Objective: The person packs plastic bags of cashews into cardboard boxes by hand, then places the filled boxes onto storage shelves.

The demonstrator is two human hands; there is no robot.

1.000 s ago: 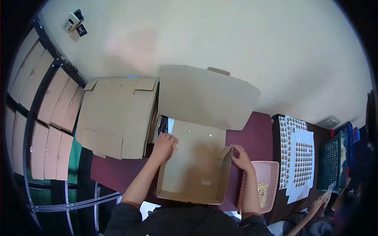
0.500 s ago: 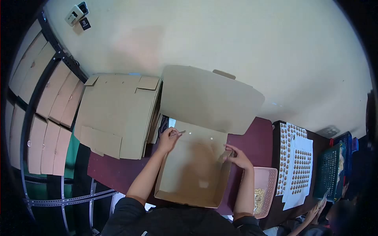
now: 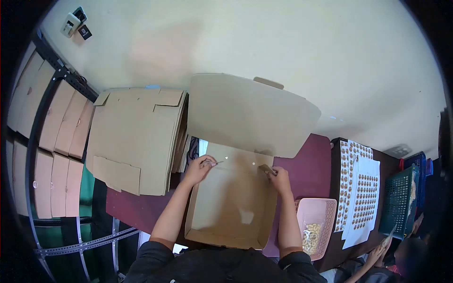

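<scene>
An open cardboard box (image 3: 231,203) lies before me on the maroon table, its lid (image 3: 250,113) raised against the wall. At the box's far left corner, my left hand (image 3: 200,169) pinches a side flap, seen edge-on. My right hand (image 3: 279,178) grips the brown flap (image 3: 265,168) at the far right corner, fingers closed round it. Two small light spots show on the back panel between my hands.
Flattened cardboard boxes (image 3: 132,137) are stacked at left, beside a shelf of boxes (image 3: 61,118). At right are a pink basket (image 3: 324,207), sticker sheets (image 3: 365,198), a green basket (image 3: 397,203) and another person's hands (image 3: 377,252).
My right hand has moved slightly inward and closed on the right flap, which now tilts into the box. My left hand has shifted slightly down. The view has shifted a little.
</scene>
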